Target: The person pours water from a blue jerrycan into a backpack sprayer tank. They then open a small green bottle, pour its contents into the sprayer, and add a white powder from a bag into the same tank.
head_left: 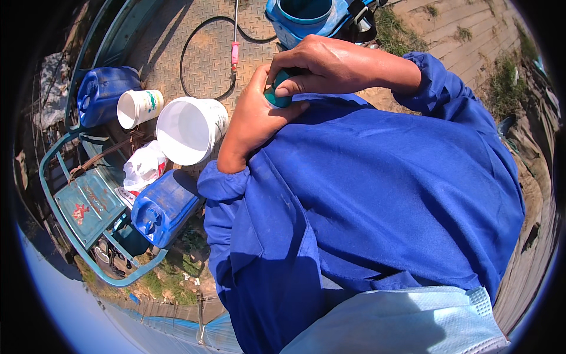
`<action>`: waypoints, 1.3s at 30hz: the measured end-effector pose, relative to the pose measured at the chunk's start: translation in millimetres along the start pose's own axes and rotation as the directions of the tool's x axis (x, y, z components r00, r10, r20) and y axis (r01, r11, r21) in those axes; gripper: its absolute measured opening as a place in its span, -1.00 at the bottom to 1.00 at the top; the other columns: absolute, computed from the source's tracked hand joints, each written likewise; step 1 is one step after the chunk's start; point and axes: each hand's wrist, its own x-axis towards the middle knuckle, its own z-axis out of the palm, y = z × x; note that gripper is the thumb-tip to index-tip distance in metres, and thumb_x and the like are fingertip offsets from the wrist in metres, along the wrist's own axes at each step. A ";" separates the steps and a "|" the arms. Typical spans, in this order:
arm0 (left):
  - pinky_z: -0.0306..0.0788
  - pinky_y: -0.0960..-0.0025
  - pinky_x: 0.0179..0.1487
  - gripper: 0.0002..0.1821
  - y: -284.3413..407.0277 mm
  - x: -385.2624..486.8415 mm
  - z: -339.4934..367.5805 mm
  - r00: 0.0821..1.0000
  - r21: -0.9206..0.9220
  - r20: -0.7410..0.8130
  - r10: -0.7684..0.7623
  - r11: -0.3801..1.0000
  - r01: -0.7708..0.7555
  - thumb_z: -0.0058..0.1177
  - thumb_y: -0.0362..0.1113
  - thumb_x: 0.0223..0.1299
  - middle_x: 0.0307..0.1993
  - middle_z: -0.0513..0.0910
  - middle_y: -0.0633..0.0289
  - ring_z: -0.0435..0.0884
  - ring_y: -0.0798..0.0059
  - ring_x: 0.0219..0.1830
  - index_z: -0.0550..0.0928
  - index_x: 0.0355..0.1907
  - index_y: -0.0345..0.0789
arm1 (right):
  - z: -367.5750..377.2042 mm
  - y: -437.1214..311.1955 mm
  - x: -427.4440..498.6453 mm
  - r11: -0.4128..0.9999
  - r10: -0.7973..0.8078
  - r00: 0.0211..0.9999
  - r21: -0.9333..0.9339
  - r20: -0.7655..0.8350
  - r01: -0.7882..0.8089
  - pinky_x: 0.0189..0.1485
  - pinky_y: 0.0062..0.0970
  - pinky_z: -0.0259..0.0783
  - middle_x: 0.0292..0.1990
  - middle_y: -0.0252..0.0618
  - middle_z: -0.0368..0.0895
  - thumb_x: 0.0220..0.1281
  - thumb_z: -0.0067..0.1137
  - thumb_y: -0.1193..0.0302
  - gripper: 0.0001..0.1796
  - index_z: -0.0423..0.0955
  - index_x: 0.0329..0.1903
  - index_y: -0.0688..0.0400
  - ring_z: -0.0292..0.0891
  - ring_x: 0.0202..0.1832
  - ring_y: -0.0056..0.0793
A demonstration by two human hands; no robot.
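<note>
In front of my chest, both hands are on a small container with a dark green top [283, 99], mostly covered by my fingers. My left hand [254, 115] wraps around it from the left and below. From above, my right hand [316, 66] grips the green top between thumb and fingers. Just beyond the hands stands a blue knapsack sprayer tank [287, 35] with its round mouth uncovered. A spray wand with a pink handle [235, 53] lies left of the tank, with a black hose [182, 62] looping beside it.
A large white bucket [188, 130] and a smaller white bucket [138, 107] lie on the metal truck bed [168, 48]. Blue jerrycans [166, 205] and a white plastic bag [145, 166] are nearby. A teal metal rail [57, 194] bounds the left side.
</note>
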 end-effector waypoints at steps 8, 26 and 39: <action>0.55 0.28 0.32 -0.23 4.7 -2.6 0.7 0.999 -0.076 0.028 -0.030 0.997 0.032 0.62 -0.36 0.10 0.17 0.70 0.12 0.68 0.40 0.21 0.51 0.35 -0.38 | 5.1 13.7 -1.6 0.964 -0.256 0.963 0.046 -0.082 0.261 0.18 -0.14 0.68 0.01 0.00 0.77 0.44 0.42 0.40 -0.57 0.62 0.28 0.24 0.75 0.06 -0.04; 0.58 0.39 0.14 -0.45 -14.4 -14.4 -4.0 0.995 -0.152 -0.082 0.065 0.985 -0.077 0.56 -0.10 0.32 -0.03 0.79 0.27 0.71 0.53 0.01 0.68 0.20 -0.35 | 49.9 33.7 1.0 0.735 -0.047 0.905 0.599 -0.422 0.318 0.49 -0.31 0.47 0.25 -0.13 0.66 0.64 0.26 0.31 -0.61 0.52 0.31 0.26 0.56 0.38 -0.39; 0.63 0.39 0.17 -0.55 -5.1 -20.6 -3.6 0.990 0.078 -0.106 0.093 0.993 -0.085 0.46 -0.39 0.31 -0.04 0.80 0.23 0.75 0.54 0.02 0.70 0.22 -0.42 | 41.0 12.7 2.0 0.974 -0.216 0.918 -0.010 -0.334 0.225 0.14 -0.23 0.59 0.00 -0.11 0.67 0.32 0.54 0.34 -0.56 0.69 0.17 0.23 0.69 0.05 -0.10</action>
